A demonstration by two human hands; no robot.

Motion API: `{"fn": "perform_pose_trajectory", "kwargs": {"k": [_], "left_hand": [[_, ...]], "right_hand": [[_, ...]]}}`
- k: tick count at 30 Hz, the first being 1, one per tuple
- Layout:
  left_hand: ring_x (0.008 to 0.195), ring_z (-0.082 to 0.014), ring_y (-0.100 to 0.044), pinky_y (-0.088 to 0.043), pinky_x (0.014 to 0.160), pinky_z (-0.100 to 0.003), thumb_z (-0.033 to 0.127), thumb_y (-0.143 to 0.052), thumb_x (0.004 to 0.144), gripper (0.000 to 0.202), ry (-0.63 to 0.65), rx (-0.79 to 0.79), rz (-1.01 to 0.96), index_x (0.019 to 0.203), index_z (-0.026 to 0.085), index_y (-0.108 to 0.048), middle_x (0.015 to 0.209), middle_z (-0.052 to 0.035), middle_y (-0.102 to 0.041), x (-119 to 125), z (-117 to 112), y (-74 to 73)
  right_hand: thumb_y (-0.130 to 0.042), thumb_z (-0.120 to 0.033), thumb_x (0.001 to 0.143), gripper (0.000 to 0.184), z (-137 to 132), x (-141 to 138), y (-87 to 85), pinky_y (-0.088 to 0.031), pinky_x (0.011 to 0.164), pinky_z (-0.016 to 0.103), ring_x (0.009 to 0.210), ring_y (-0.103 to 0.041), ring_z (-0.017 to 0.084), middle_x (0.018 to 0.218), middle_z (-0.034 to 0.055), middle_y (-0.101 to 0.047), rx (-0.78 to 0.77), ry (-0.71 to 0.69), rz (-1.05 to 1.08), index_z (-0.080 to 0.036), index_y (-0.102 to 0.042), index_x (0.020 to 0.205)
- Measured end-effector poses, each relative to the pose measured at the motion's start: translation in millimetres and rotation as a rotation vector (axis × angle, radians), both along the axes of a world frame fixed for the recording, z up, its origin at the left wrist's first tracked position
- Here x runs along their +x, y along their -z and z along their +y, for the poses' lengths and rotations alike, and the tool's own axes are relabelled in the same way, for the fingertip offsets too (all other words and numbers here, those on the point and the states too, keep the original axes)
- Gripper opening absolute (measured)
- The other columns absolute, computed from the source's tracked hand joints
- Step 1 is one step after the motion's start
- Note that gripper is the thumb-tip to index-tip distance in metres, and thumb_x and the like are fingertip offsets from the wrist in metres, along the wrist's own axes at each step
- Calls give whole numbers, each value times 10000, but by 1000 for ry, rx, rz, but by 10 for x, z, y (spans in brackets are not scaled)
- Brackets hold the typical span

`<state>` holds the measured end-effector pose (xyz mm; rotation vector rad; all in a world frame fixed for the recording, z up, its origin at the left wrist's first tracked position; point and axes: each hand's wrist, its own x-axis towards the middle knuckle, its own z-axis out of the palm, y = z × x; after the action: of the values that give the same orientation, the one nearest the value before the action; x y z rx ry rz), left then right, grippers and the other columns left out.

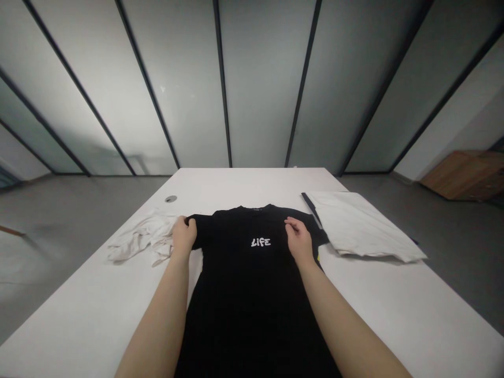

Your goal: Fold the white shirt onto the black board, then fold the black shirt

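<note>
A black T-shirt [252, 294] lies flat and face up on the white table [244, 184], with white "LIFE" lettering [261, 242] on its chest. My left hand [184, 236] pinches the sleeve on the left side of the picture. My right hand [299, 241] rests on the shirt's upper chest near the other sleeve, its fingers gathered on the black cloth. A crumpled white garment [142, 236] lies just left of my left hand, and a flat folded white garment [364, 226] lies to the right of the shirt.
A round grommet [170, 198] is set in the far left of the tabletop. A dark strip [312, 209] shows along the folded white garment's edge. Dark-framed frosted panels [263, 84] stand beyond the table, above a grey floor [452, 252]. A wooden piece of furniture [464, 174] sits at far right.
</note>
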<state>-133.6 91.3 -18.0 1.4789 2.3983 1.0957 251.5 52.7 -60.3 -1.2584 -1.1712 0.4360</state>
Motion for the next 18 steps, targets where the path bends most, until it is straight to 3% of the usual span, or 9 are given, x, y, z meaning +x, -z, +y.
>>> {"fn": "perform_pose_trajectory", "kwargs": {"k": [2,5,10,12,15,17,18], "left_hand": [[896,-274,-649,-497,802,-373,304,-545,901,95,28,50,-170,953,230,-573,850,-49,-633,-20,46,29],[765,-210,-635,-491,688,-304,321,-601,856,173,64,75,-325,994,244,-533,786,17,-593,-26,79,70],[603,-149,-612,-441,539,-238,373,-732,782,418,303,-6,-631,1112,257,-503,810,40,-653,39,-38,-48],[589,-140,-615,-426,511,-223,415,-790,766,486,476,-80,-730,1132,260,-510,840,26,-678,97,-132,-182],[752,-189,-722,-513,576,-254,516,-813,796,562,762,-204,-837,1215,261,-539,1046,-64,-743,190,-244,-380],[852,-224,-755,-552,625,-290,590,-750,846,565,842,-197,-896,1258,262,-545,1222,-126,-736,234,-253,-429],[855,-226,-757,-550,627,-294,613,-709,867,544,824,-156,-902,1246,256,-551,1263,-141,-730,249,-234,-412]], "right_hand": [[-661,-461,874,292,27,-16,3,-587,857,415,1023,-700,254,1118,105,-764,-19,-45,231,-208,-760,982],[-740,-465,802,287,60,-25,19,-583,723,329,906,-708,216,960,64,-767,-62,-74,475,-209,-746,933],[-814,-480,724,336,96,8,41,-563,625,274,757,-699,172,833,24,-742,-113,-85,636,-214,-726,908],[-822,-493,719,351,96,16,43,-558,608,269,729,-691,166,814,18,-734,-126,-97,629,-216,-721,910],[-812,-518,730,363,85,14,40,-549,597,266,719,-685,165,809,16,-726,-145,-114,573,-218,-717,912],[-792,-531,743,364,76,7,32,-545,596,266,717,-680,164,814,19,-723,-158,-118,532,-218,-719,913],[-783,-535,747,364,72,4,27,-544,596,268,716,-677,164,814,20,-722,-164,-120,516,-217,-720,914]]}}
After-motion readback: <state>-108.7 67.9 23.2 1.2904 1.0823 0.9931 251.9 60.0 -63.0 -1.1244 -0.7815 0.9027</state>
